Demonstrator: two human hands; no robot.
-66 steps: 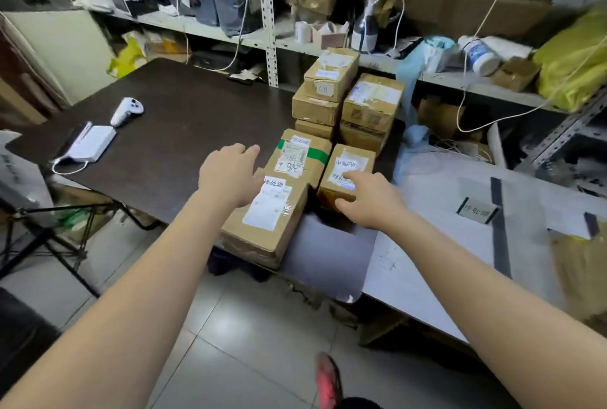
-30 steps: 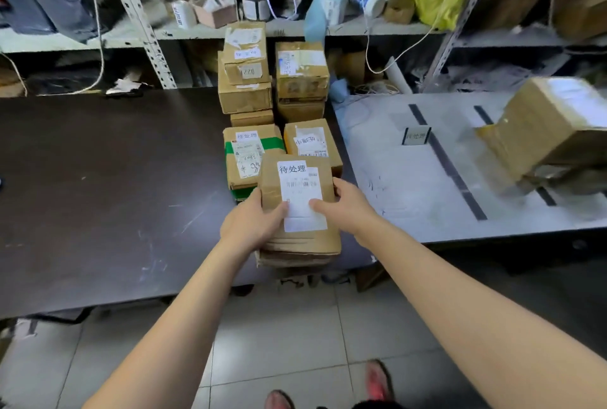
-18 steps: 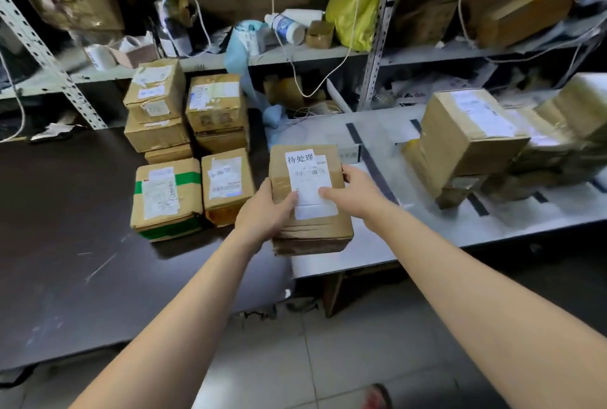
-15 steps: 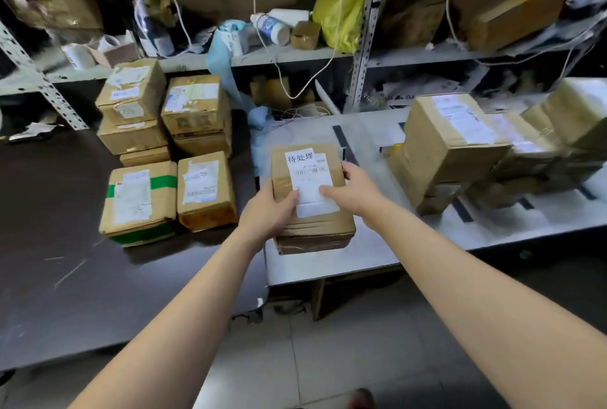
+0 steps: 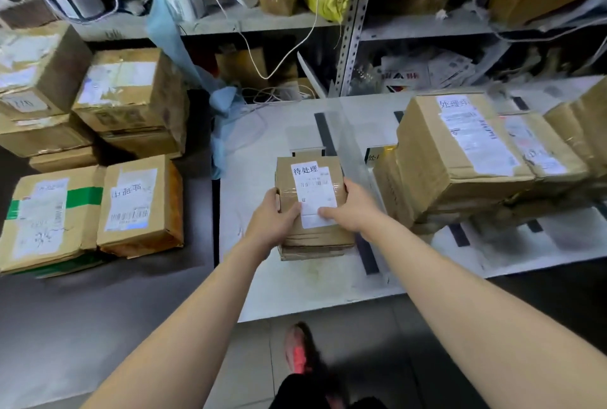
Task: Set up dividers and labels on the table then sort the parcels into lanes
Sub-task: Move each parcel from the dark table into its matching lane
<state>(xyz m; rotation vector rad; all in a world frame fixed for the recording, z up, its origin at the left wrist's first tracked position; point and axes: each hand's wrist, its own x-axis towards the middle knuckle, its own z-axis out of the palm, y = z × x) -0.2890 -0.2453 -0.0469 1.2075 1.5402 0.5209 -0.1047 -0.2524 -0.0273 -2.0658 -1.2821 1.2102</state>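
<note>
Left hand [image 5: 274, 221] and right hand [image 5: 353, 208] clamped on the parcel [image 5: 312, 178], one each side; it's low over the pale worktop [image 5: 262, 277], just left of a black divider strip [image 5: 325, 132]; stacked parcels [image 5: 460, 158] to its right.

The parcel [image 5: 312, 208] sits between the left hand [image 5: 272, 221] and the right hand [image 5: 353, 208], over the near part of the right table [image 5: 295, 287], in the lane left of a tape strip [image 5: 323, 132]. A label stand [image 5: 307, 153] stands just behind the parcel. Right of the strip, a pile of boxes [image 5: 460, 158] lies on the same table. The left table [image 5: 98, 310] adjoins it and bears 2 front boxes [image 5: 141, 205] side by side, with stacked boxes [image 5: 131, 96] behind them. A shelf [image 5: 272, 25] runs behind both tables.
</note>
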